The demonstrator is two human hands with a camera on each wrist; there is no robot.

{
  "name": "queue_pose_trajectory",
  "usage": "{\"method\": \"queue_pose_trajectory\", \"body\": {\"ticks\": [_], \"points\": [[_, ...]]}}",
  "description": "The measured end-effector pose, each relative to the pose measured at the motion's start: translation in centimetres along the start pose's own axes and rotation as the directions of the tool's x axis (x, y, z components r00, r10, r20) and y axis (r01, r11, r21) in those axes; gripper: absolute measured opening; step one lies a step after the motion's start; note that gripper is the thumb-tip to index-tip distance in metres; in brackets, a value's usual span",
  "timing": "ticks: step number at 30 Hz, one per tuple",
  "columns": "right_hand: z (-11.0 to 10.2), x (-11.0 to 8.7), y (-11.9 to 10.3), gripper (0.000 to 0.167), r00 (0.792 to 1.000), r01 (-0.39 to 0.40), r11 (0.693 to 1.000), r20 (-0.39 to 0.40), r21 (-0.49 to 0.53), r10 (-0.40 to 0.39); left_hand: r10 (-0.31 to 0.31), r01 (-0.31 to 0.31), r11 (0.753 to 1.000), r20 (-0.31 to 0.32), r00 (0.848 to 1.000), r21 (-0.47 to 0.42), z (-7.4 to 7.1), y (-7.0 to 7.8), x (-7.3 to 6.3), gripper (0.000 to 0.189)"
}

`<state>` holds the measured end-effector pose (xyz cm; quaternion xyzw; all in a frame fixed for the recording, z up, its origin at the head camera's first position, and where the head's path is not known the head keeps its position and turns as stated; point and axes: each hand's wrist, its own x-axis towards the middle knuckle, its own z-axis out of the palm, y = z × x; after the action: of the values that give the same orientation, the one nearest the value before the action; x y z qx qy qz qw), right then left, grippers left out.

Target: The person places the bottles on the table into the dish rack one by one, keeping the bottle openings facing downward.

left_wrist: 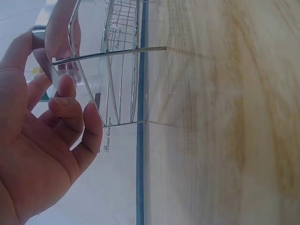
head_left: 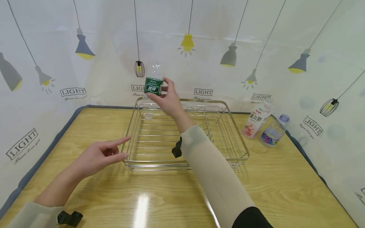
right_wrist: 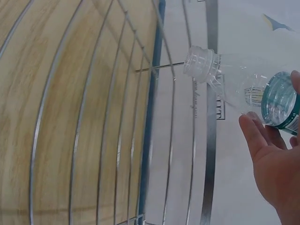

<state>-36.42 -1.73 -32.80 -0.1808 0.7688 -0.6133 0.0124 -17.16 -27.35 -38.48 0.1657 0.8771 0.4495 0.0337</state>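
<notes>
A clear plastic bottle [head_left: 154, 85] with a green label is tilted neck down above the back left of the wire dish rack [head_left: 159, 161]. My right hand [head_left: 171, 100] grips it round the label, thumb on the near side. In the right wrist view the bottle's uncapped neck [right_wrist: 201, 64] points toward the rack's bars. My left hand [head_left: 98, 156] is at the rack's front left corner, its extended index finger and thumb touching the metal rim. The left wrist view shows its other fingers [left_wrist: 70, 117] loosely bent beside the wires, holding nothing.
On the wooden table [head_left: 168, 193], right of the rack, stand a tea drink bottle [head_left: 256, 118] with a peach label and a small clear bottle [head_left: 273, 131] with a purple label. A printed backdrop [head_left: 171, 28] rises behind the table and along both sides.
</notes>
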Motion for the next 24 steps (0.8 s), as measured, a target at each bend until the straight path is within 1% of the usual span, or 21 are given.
{"method": "queue_pose_trajectory", "body": {"ticks": [3, 9, 17, 20, 24], "points": [[0.1, 0.0, 0.5, 0.099, 1.0, -0.022, 0.999, 0.016, -0.028, 0.023, 0.002, -0.002, 1.0, 0.002, 1.0, -0.004, 0.1, -0.1, 0.0, 0.06], [0.1, 0.1, 1.5, 0.099, 0.997, -0.063, 0.997, 0.03, -0.033, 0.064, -0.006, 0.006, 1.0, -0.009, 1.0, 0.008, 0.1, -0.3, -0.2, 0.06], [0.3, 0.2, 2.1, 0.092, 0.996, -0.065, 0.998, 0.063, 0.013, 0.064, -0.027, 0.028, 0.999, -0.012, 1.0, 0.019, 0.1, -0.2, -0.2, 0.06], [0.5, 0.2, 2.3, 0.09, 0.994, -0.067, 0.998, 0.085, 0.011, 0.066, -0.032, 0.032, 0.999, -0.009, 0.999, 0.028, 0.1, -0.1, -0.2, 0.061], [0.7, 0.2, 2.5, 0.091, 0.99, -0.079, 0.997, 0.112, -0.02, 0.081, -0.032, 0.032, 0.999, -0.006, 0.999, 0.034, 0.1, -0.1, -0.1, 0.061]]}}
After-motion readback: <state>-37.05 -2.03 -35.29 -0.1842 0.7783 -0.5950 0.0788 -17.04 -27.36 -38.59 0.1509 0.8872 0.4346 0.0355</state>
